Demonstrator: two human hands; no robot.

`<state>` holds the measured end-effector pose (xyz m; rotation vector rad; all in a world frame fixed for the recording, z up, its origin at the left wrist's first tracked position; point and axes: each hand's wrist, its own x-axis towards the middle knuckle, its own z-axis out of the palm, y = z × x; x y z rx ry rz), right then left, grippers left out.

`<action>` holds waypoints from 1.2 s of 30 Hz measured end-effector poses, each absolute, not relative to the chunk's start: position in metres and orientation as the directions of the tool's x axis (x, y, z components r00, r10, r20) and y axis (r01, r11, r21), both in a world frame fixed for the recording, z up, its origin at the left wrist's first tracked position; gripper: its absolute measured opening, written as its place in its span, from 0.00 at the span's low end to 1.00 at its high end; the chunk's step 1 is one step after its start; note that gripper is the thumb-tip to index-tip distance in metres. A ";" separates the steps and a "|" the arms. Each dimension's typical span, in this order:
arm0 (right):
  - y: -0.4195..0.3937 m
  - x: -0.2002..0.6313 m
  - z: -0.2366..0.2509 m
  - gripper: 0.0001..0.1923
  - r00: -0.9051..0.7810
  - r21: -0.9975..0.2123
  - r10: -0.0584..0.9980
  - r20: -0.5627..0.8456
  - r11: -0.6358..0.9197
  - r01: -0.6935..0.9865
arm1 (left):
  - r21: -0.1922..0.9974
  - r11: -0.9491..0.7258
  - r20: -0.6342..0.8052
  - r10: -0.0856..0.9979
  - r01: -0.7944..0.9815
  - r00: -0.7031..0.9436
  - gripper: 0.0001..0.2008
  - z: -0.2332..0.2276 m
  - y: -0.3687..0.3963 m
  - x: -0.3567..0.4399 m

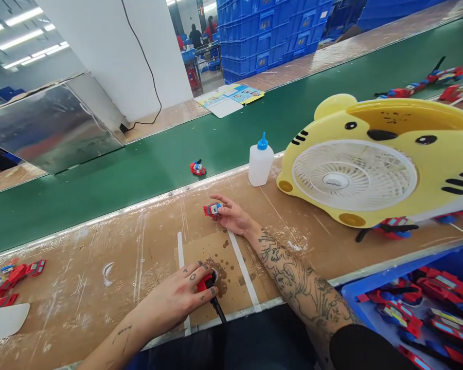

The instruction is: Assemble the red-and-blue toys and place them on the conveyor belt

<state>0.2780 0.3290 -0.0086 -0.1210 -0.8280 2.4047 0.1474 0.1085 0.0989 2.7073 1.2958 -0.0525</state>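
Observation:
My left hand [183,290] is curled over a red and black toy piece [203,284] low on the worktop, and its fingers cover much of that piece. A black strap-like part [217,309] sticks out below the fingers toward the table's near edge. Farther forward, my right hand [234,215] pinches a small red, grey and blue toy [208,210] between thumb and fingers. Beneath the left hand lies a brown sheet [200,246] with dark wet spots, flanked by white tape strips. Another small red and blue toy [197,168] rests on the green conveyor belt, beyond my right hand.
A white bottle with a blue nozzle [261,162] stands by the belt [154,159]. To the right is a yellow animal-faced fan [440,169]. A blue bin [355,295] at lower right holds red toys; more red toys [17,275] lie far left near a white card [5,321].

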 end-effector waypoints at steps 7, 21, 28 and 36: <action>0.327 0.277 -0.007 0.30 -0.834 -0.615 0.537 0.124 -0.618 -0.489 | 0.142 -0.586 -0.103 0.793 0.798 0.600 0.21 0.096 0.107 0.150; 0.313 0.274 -0.005 0.32 -0.823 -0.799 0.537 0.184 -0.407 -0.444 | 0.984 -0.037 0.088 0.950 0.175 -0.298 0.16 0.041 0.099 0.118; 0.302 0.266 -0.012 0.36 -0.857 -0.854 0.458 0.237 -0.321 -0.408 | 0.987 -0.138 0.069 0.829 -0.083 -0.555 0.23 0.031 0.129 0.117; 0.301 0.267 -0.013 0.34 -0.863 -0.885 0.442 0.245 -0.261 -0.385 | 0.993 -0.102 0.057 0.848 -0.056 -0.527 0.24 0.034 0.146 0.122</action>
